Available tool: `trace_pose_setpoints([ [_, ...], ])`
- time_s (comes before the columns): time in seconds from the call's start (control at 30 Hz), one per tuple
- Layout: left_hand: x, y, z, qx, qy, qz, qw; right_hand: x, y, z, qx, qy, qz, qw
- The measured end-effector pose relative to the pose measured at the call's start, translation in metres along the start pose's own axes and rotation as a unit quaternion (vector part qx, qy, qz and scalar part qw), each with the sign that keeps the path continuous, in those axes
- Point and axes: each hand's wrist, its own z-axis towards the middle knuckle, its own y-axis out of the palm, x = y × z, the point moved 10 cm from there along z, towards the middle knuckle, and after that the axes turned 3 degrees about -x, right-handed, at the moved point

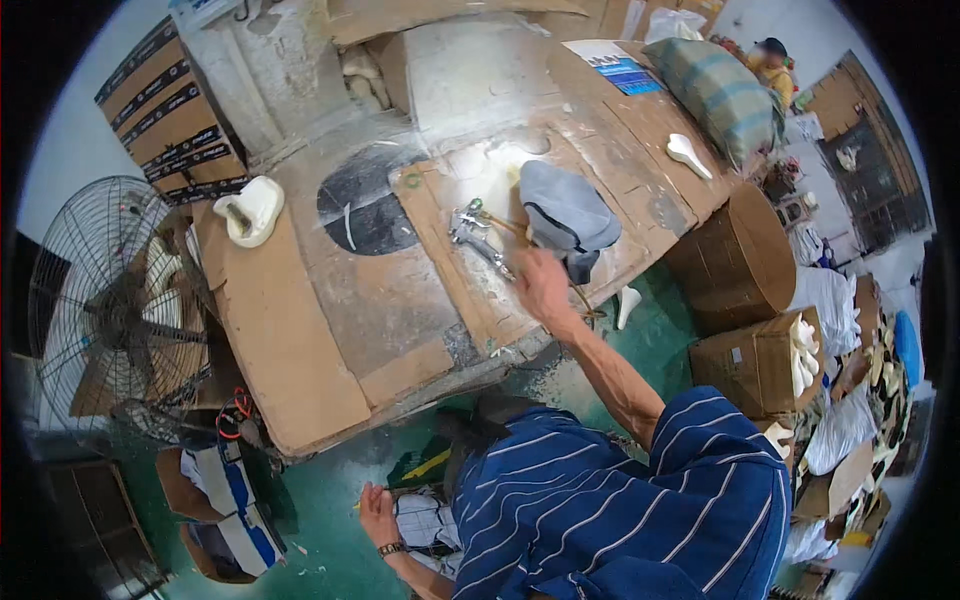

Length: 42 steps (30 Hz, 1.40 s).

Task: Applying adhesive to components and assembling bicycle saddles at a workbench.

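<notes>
My right hand reaches over the dusty cardboard-covered workbench to the near end of a metal spray gun lying there. The hand is blurred, so whether it touches or grips the gun does not show. Just right of the gun lies a grey cloth cap. My left hand, with a watch on the wrist, hangs low by my side near a checked cloth and a yellow strip over the green floor. Its fingers curl loosely, and I cannot tell if they hold anything.
A white moulded piece sits at the bench's left, another at the far right by a striped cushion. A big cage fan stands left. Open cardboard boxes crowd the right. Another person is far back.
</notes>
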Motion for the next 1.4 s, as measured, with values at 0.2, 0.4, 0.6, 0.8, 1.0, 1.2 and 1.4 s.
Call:
trace_pose_setpoints([
  [0.2,-0.006,0.012,0.003,0.010,-0.002,0.053,0.999,0.070,-0.086,0.040,0.051,0.005,-0.194,0.980],
  [0.4,0.004,0.064,0.008,0.022,0.031,0.045,0.998,0.187,-0.077,0.132,-0.118,0.073,-0.124,0.983],
  [0.6,-0.013,0.126,-0.020,0.090,0.022,0.076,0.993,0.320,-0.156,0.308,-0.042,0.089,-0.077,0.992],
  [0.8,-0.032,0.191,-0.046,0.065,-0.053,0.041,0.996,0.419,-0.192,0.351,0.030,0.122,-0.097,0.987],
  [1.0,-0.007,0.242,-0.052,0.034,-0.139,0.061,0.988,0.480,-0.084,0.251,-0.017,0.019,-0.180,0.983],
  [1.2,0.040,0.273,-0.045,0.012,-0.082,0.179,0.980,0.433,-0.040,0.166,-0.044,0.077,-0.098,0.991],
  [1.4,0.043,0.282,-0.050,0.031,-0.079,0.176,0.981,0.159,-0.010,0.088,-0.152,-0.037,0.305,0.939],
])
